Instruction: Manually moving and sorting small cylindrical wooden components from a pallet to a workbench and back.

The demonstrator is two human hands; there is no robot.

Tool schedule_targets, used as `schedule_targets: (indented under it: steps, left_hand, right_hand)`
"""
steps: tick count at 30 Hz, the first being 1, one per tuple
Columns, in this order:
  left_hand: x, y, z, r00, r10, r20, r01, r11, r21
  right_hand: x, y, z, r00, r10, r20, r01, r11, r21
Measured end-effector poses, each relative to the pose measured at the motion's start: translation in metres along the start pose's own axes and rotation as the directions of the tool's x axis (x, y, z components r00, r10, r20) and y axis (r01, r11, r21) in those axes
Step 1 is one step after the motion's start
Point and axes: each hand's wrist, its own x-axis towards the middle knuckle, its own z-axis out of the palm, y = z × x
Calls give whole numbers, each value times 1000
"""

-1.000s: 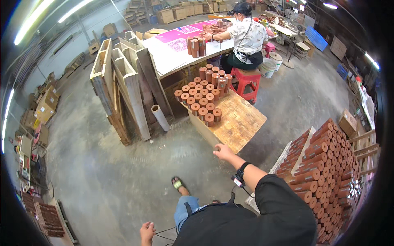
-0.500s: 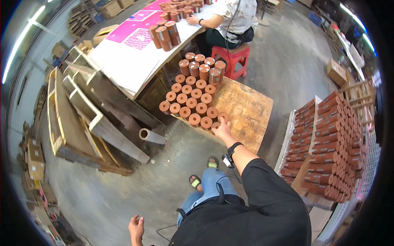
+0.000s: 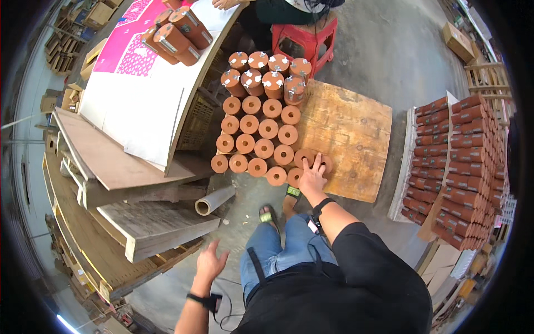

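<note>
Reddish-brown cylinders with a round hole in each top stand upright in rows on a wooden board. My right hand is at the near right corner of these rows, its fingers spread over the tops of the cylinders there and touching them. Parts of those cylinders are hidden under the hand. Off to the left, my left hand hangs in the air above the floor, fingers apart, holding nothing. Farther back on the board, taller cylinders have white and silvery bits on their tops.
The wooden board reaches right of the rows. A white-topped table carries more cylinders. Wooden panels and a cardboard tube are at the left. A tall stack of cylinders stands right. Behind, a person sits on a red stool.
The view has shifted closer over the board. My left hand has come up and forward. My right hand, earlier bent around the corner cylinders, now has its fingers spread across their tops.
</note>
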Motion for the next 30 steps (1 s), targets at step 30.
schedule_targets:
  steps: [30]
  left_hand:
    - [272, 152, 76, 770, 635, 63, -631, 743, 224]
  right_hand:
    - [13, -18, 11, 976, 210, -59, -213, 975, -68]
